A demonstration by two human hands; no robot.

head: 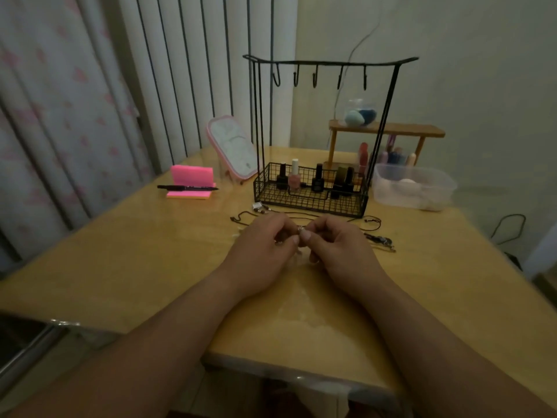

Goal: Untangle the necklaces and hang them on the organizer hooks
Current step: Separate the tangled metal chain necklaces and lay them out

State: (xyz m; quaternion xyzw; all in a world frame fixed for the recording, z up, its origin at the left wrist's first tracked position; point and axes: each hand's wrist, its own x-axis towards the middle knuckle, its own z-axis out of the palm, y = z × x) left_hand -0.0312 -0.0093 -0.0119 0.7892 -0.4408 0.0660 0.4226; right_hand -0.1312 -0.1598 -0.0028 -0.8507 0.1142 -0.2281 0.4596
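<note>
A black wire organizer (310, 188) stands mid-table with several bare hooks (315, 78) on its top bar. Thin dark necklace cords (372, 224) lie tangled on the table just in front of its basket. My left hand (265, 251) and my right hand (337, 248) meet over the cords, fingers curled. Between their fingertips they pinch a small bead or pendant (300, 229) of a necklace. The part of the cord under my hands is hidden. A small metal charm (257, 206) lies near the basket's left corner.
Nail polish bottles (294, 178) fill the organizer's basket. A pink-framed mirror (230, 147), pink sticky notes (191, 184) with a black pen, a clear plastic box (413, 188) and a wooden shelf (388, 129) ring it. A dark clip-like item (379, 239) lies right of my right hand.
</note>
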